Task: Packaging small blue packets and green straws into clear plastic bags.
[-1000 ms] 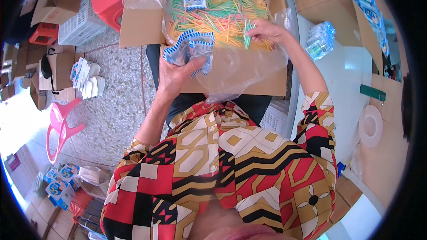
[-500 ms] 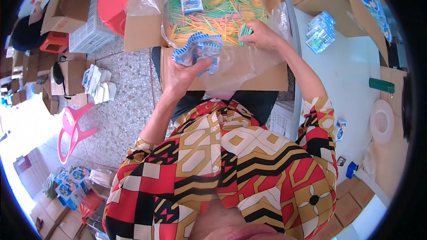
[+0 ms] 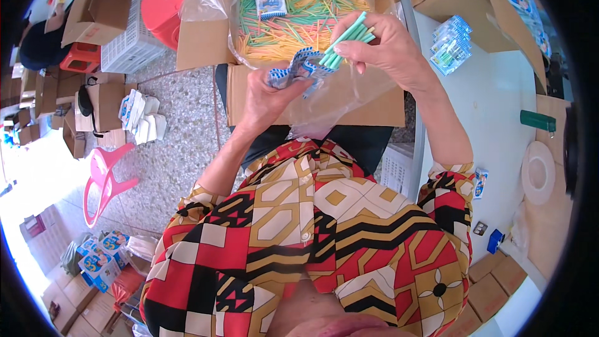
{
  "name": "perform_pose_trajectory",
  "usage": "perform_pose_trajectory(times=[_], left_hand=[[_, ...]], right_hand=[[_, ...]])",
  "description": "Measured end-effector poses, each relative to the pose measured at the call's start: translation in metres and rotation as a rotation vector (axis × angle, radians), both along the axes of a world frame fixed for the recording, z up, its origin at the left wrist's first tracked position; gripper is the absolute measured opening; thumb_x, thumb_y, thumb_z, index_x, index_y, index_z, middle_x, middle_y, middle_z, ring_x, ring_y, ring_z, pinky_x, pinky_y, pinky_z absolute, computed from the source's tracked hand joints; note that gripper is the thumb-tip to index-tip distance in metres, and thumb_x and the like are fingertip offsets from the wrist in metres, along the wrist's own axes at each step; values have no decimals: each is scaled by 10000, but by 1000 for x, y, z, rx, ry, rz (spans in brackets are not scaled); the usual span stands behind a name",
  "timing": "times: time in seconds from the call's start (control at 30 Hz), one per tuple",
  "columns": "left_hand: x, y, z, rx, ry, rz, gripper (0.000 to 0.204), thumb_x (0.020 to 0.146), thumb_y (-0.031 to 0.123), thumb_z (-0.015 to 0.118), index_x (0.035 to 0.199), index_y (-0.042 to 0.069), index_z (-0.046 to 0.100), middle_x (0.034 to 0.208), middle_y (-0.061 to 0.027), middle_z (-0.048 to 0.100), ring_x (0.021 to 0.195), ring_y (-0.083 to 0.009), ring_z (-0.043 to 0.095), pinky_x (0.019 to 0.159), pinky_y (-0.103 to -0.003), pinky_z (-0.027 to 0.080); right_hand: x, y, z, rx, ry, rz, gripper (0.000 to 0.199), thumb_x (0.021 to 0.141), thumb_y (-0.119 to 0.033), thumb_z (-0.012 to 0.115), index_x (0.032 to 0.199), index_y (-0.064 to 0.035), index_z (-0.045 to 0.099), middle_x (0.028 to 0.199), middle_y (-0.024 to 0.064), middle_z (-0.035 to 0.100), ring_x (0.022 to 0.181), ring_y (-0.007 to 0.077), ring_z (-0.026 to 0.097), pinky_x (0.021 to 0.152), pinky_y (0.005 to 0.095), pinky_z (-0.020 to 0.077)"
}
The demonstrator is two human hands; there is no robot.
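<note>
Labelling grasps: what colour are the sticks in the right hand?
Mostly pale green; the sticks show best in the head view.

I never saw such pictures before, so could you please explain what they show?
There is no robot: a person works with bare hands. The camera, worn on the head, looks down, so the patterned shirt fills the lower part. The left hand grips crumpled blue-edged packaging; the right hand holds mostly green sticks close to it. Beyond them, an open cardboard box contains many coloured sticks, with a small packet on top. At the right, more packets lie on a white surface.
</note>
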State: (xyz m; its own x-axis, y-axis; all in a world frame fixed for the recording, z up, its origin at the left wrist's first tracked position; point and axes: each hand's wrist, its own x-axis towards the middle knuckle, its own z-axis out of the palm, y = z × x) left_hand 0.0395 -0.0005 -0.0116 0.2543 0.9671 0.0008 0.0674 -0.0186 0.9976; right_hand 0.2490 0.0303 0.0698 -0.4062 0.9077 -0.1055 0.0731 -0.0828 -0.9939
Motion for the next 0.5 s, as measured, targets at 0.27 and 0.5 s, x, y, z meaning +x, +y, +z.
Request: perform_pose_trajectory(times=[0.27, 0.5], left_hand=[[-2, 3, 1, 108, 147, -46, 104, 731, 59, 685, 734, 2, 598, 607, 29, 500, 585, -37, 404, 507, -231, 363], [7, 6, 3, -41, -160, 12, 257, 735, 57, 696, 979, 2, 634, 869, -3, 639, 781, -59, 550, 728, -239, 468]], right_hand=[[-5, 0, -9, 269, -271, 64, 121, 783, -69, 634, 899, -53, 601, 811, -13, 576, 693, 58, 539, 613, 198, 451], [-14, -5, 2, 567, -444, 61, 132, 792, -66, 624, 919, -58, 590, 856, 21, 583, 748, 88, 546, 645, 221, 451]])
